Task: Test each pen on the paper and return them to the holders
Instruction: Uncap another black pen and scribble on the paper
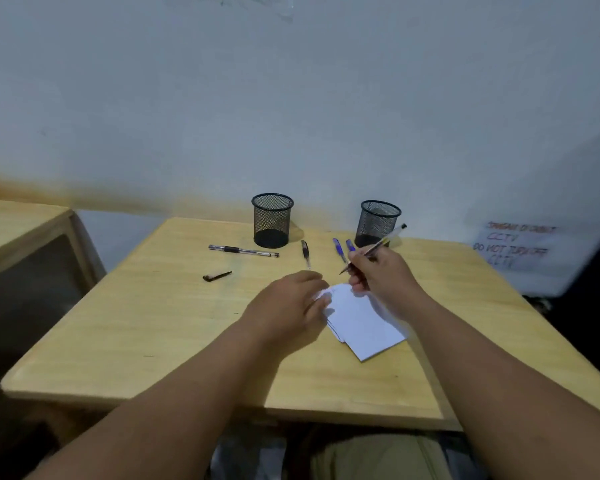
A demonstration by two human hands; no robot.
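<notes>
A small stack of white paper (pixel 366 323) lies on the wooden table (pixel 153 323). My left hand (pixel 288 306) rests flat on the paper's left corner, pinning it. My right hand (pixel 381 271) grips a clear pen (pixel 388 237), tip pointing down-left just above the paper's far edge. Two black mesh holders stand at the back, the left holder (pixel 272 220) and the right holder (pixel 378 221); both look empty. Loose on the table are a black-grip pen (pixel 243 251), a dark pen (pixel 305 253), two blue pens (pixel 340 250) and a black pen cap (pixel 217 276).
A white wall rises right behind the holders. A paper sign with red lettering (pixel 516 247) hangs at the right. Another wooden table (pixel 21 223) stands to the left, across a gap. The table's front edge is near my lap.
</notes>
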